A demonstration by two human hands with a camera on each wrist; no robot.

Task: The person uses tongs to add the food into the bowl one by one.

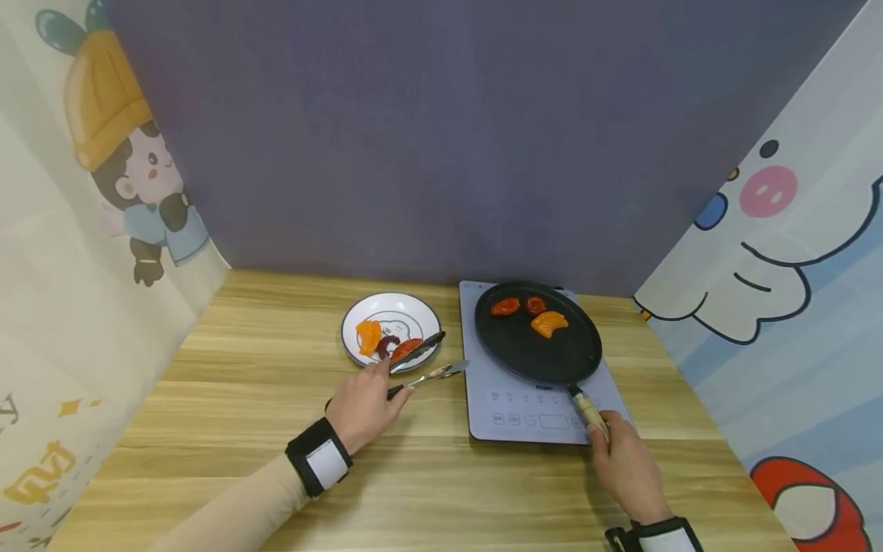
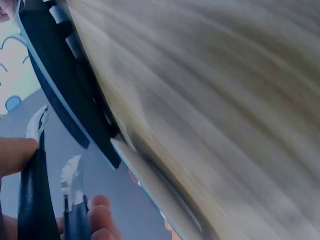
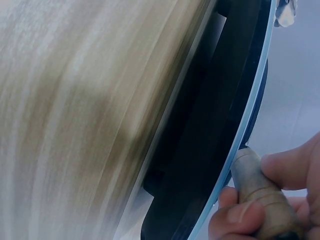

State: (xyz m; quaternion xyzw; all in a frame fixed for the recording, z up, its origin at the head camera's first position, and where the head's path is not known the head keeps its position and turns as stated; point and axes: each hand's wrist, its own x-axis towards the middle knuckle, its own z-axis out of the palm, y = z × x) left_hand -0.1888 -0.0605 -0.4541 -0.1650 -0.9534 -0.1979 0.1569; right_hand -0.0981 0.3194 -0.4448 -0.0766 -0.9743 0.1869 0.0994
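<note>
Head view is showing your left hand [image 1: 366,405] holding the tongs [image 1: 433,375], thumb on one arm and fingers on the other, the grasp loose enough that the tips are standing well apart with nothing between them. One arm is crossing over the near right part of the plate [image 1: 386,305], beside the red piece [image 1: 405,350]; you cannot tell whether the two are touching. The orange piece [image 1: 369,337] and a dark curled piece [image 1: 388,346] are lying on the plate too.

Your right hand [image 1: 628,469] is gripping the pan handle [image 1: 588,408], fingers curled round it. The pan [image 1: 520,351] is sitting on the cooktop [image 1: 497,402], right of the plate, and is carrying two small red bits [image 1: 506,307] and an orange slice [image 1: 549,323].

The tongs are looking light and springy, so a gentle squeeze partway along the arms should be enough. The food is looking glossy and may be slippery or soft; you are better off pinching each piece across its thick middle. The pan is likely stiff and heavier out at its disc, so your hold close to the pan is probably giving you good leverage.
</note>
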